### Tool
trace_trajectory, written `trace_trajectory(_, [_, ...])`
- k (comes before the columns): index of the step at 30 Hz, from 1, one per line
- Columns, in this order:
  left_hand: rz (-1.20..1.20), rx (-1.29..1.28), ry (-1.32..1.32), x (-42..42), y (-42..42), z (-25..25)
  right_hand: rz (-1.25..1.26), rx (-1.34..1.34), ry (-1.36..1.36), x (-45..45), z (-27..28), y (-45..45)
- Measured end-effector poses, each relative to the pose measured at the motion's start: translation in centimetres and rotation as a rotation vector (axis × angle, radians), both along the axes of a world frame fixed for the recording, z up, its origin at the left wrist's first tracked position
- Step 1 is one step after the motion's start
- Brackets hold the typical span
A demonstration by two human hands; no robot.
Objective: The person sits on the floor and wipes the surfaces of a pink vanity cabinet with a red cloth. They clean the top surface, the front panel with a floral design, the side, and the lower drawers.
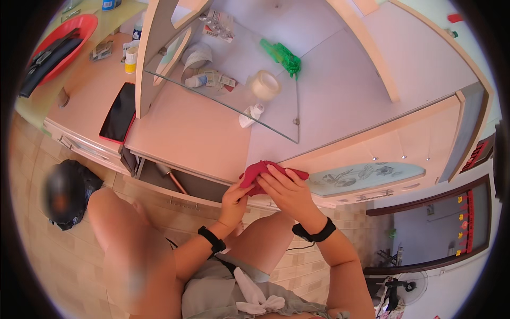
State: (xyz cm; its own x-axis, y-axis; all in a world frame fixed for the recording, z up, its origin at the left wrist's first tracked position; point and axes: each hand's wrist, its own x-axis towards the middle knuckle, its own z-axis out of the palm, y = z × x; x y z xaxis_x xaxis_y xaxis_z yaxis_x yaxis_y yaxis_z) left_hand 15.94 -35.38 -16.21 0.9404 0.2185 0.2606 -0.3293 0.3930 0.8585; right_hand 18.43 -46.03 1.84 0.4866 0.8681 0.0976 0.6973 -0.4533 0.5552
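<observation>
A crumpled dark red cloth is between my hands, above the front edge of the cabinet top. My left hand pinches its lower left side between thumb and fingers. Spread over the cloth's right part lies my right hand, fingers extended; what its thumb does is hidden. Just left of the cloth, a pulled-out drawer holds a tool with a copper-coloured handle. Behind the hands, a white bottle and a roll of clear tape stand by a glass shelf.
A black phone with a red edge lies on the cabinet top at left. Farther left is a red basin with dark objects. A green plastic bundle sits at the back. A black bag is on the floor.
</observation>
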Motion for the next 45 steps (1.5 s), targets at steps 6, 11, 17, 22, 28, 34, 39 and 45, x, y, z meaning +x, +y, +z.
trace_trajectory(6, [0.0, 0.13, 0.007, -0.6, 1.1, 5.4, 0.021, -0.033, -0.065, 0.3, 3.3, -0.1])
trace_trajectory(11, [0.004, 0.241, -0.213, 1.8, 2.3, 14.6, -0.104, 0.113, -0.275, 0.2, 11.0, 0.6])
trace_trajectory(17, [0.088, 0.255, -0.62, 4.3, 2.5, 26.8, -0.114, 0.385, -0.497, 0.3, 21.6, 1.8])
trace_trajectory(22, [0.195, 0.263, -0.93, 6.3, 1.4, 36.0, 0.081, 0.72, -0.756, 2.3, 26.4, -0.2])
trace_trajectory(28, [0.281, 0.387, -0.937, 7.1, 1.8, 34.0, 0.129, 0.845, -0.535, 2.2, 23.4, -1.1])
trace_trajectory(34, [0.141, 0.483, -0.686, 4.9, 2.3, 25.0, 0.067, 0.597, -0.286, -0.2, 16.3, -1.8])
trace_trajectory(39, [0.202, 0.423, -0.958, 6.0, 2.0, 31.5, 0.045, 0.741, -0.428, -0.4, 19.7, -3.0])
trace_trajectory(45, [0.185, 0.419, -1.157, 8.5, 2.3, 39.5, 0.098, 0.901, -0.527, 0.2, 22.0, -3.9])
